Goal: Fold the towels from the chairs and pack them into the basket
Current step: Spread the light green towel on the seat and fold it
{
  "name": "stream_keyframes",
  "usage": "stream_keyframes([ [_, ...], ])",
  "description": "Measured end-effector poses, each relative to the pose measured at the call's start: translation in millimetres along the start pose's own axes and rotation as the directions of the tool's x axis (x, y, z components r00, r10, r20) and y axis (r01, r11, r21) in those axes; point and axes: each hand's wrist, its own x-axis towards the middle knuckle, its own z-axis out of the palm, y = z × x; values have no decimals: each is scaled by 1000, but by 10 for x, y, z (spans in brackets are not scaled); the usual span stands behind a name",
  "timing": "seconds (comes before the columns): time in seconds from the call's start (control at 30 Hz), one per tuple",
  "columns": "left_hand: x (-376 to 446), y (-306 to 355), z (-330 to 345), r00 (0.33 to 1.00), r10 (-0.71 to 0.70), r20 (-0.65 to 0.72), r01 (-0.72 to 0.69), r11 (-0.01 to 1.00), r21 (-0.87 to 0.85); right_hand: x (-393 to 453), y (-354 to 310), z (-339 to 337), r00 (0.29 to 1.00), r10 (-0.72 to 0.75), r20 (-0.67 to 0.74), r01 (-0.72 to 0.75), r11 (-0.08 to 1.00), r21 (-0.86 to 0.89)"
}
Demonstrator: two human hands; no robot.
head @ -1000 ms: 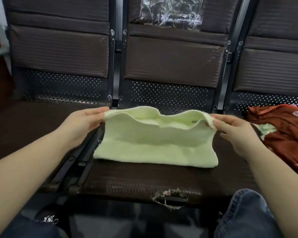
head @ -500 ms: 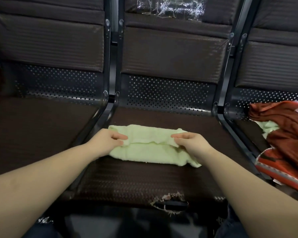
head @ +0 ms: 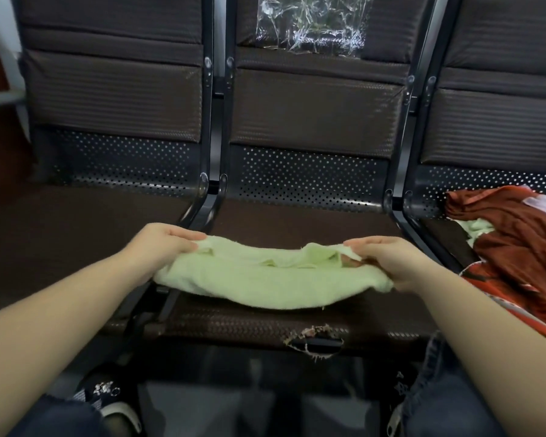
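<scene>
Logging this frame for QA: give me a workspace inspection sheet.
Surface: dark brown woven middle chair seat, front edge torn.
Job's things: pale green terry towel, part folded, on that seat; no basket seen.
Clutter: rust-red cloth pile on the right-hand seat; clear plastic wrap on the backrest.
Grippers: left hand and right hand each pinch a towel end.
Cables: nothing seen.
Surroundings: perforated metal chair backs.
</scene>
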Motion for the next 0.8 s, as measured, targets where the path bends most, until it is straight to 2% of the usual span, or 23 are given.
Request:
stream_keyframes([
  [0.07, -124, 8, -100, 994, -71, 78, 72, 997, -16, -92, 42, -129, 996, 52, 74, -44, 993, -113],
  [0.13, -266, 13, -153, 964, -141, 224, 140, 990, 17, -192, 80, -235, 966, 152, 208, -103, 968, -230],
  [0.2, -421, -14, -170, 874, -243, 420, 225, 970, 94, -295, 116, -326, 886, 298, 357, -178, 927, -331],
  [0.27, -549, -61, -158, 758, -360, 545, 281, 933, 226, -394, 145, -364, 784, 421, 457, -227, 879, -420],
  [0.37, -677, -85, -125, 608, -488, 626, 233, 864, 447, -500, 162, -333, 658, 565, 497, -210, 772, -600],
  [0.43, -718, -70, -104, 553, -534, 639, 188, 827, 529, -548, 157, -291, 601, 636, 485, -186, 701, -688],
  [0.5, -734, -63, -85, 546, -563, 621, 171, 800, 575, -583, 162, -295, 605, 662, 441, -168, 648, -743],
  [0.57, -727, -76, -86, 589, -566, 577, 184, 789, 586, -601, 182, -339, 651, 650, 392, -179, 634, -752],
  [0.7, -613, -155, -151, 703, -539, 464, 262, 803, 536, -571, 241, -486, 746, 585, 320, -266, 701, -661],
  [0.8, -519, -244, -226, 728, -565, 389, 354, 795, 493, -525, 270, -579, 771, 577, 268, -355, 739, -572],
])
